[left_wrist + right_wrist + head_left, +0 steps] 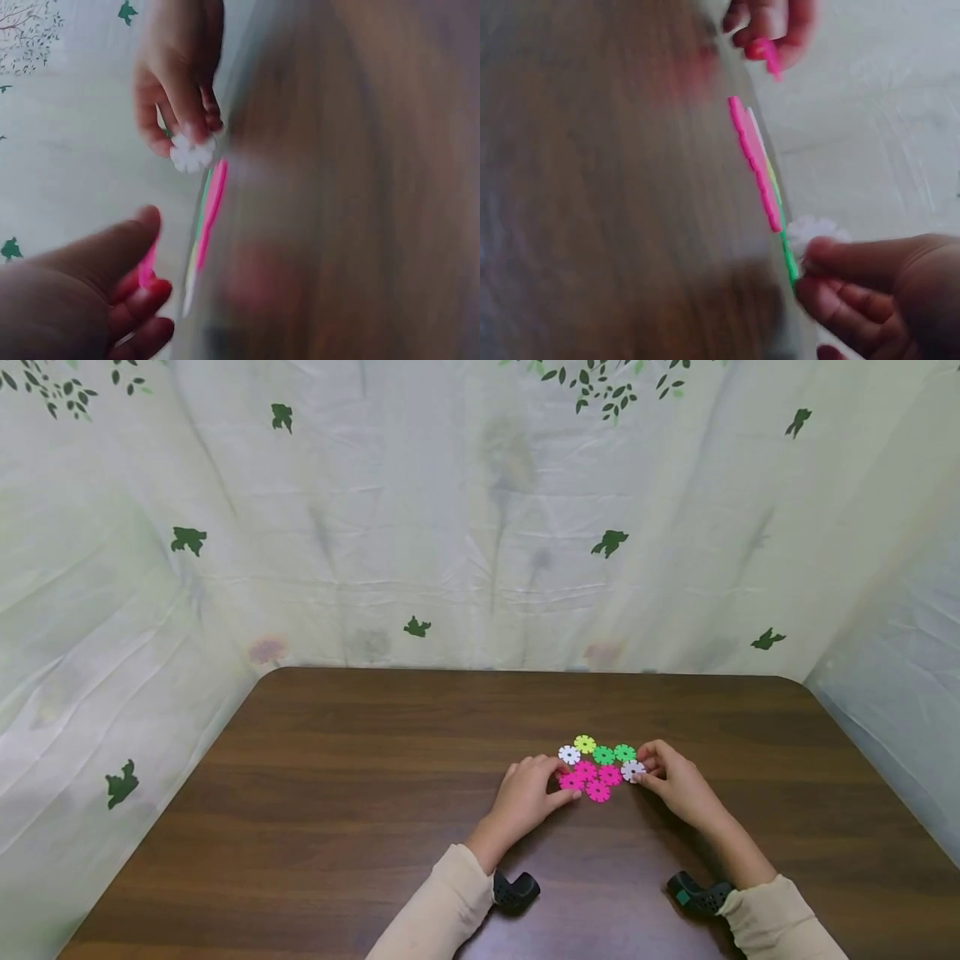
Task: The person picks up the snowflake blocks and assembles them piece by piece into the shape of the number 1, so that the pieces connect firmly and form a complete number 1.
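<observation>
Discs [606, 774], flower-shaped: pink, green, yellow and white, grouped on the table [337, 827]. One pink disc [572, 782] is pinched by the left hand [527, 789], one white disc [630, 769] by the right hand [680, 787]. Both hands are turned inward. The far edge is seen beyond; broad tabletop is left leftward.

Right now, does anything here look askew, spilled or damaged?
Nothing looks spilled or damaged. Only the white flower-shaped disc pinched in the right hand looks askew, tilted against the flat disc cluster in the wrist views, which seems ordinary handling.
</observation>
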The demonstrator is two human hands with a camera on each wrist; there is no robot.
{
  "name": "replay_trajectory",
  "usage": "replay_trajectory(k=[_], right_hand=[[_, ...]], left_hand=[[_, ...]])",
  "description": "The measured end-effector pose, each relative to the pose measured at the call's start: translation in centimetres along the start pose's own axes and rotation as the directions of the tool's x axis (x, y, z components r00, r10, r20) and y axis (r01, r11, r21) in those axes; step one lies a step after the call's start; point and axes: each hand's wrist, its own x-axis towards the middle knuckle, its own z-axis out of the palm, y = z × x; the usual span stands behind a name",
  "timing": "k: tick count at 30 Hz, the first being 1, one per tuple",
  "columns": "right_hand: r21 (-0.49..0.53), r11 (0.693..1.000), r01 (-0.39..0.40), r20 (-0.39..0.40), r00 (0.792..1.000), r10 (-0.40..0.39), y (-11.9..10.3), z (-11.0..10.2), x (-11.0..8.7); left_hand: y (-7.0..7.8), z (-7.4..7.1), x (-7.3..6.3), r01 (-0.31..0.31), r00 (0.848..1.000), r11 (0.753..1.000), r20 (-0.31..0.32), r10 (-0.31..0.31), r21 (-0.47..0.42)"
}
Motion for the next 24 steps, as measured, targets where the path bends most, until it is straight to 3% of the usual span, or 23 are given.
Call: replay_trajectory(k=[4, 8, 13, 17, 24], right_hand=[[0.006, 0.999, 0.046, -0.006, 0.999, -0.046, -1.2, -0.2, 0.3], [0.038, 0.994, 0.098, 0.016, 0.995, -0.099, -3.1, -0.3, 0.7], [0.075, 0.983, 0.17, 0.041, 0.984, -0.173, -5.9, 0.1, 1.1], [0.12, 0.965, 0.233, 0.049, 0.969, -0.24, -7.4, 0.6, 1.2], [0.142, 0.94, 0.31, 0.025, 0.948, -0.316, -8.5, 1.6, 1.1]], left_hand=[[-0.3, -1.6, 0.1, -0.028, 0.998, 1.0, -0.056, 0.028, -0.003], [-0.6, -3.2, -0.2, -0.103, 0.986, 0.994, -0.132, 0.106, 0.026], [-1.2, -4.6, -0.8, -0.229, 0.945, 0.97, -0.222, 0.242, 0.081], [-1.4, -5.5, -1.2, -0.288, 0.917, 0.953, -0.26, 0.304, 0.099], [-1.2, -6.3, -2.0, -0.297, 0.923, 0.955, -0.251, 0.291, 0.012]])
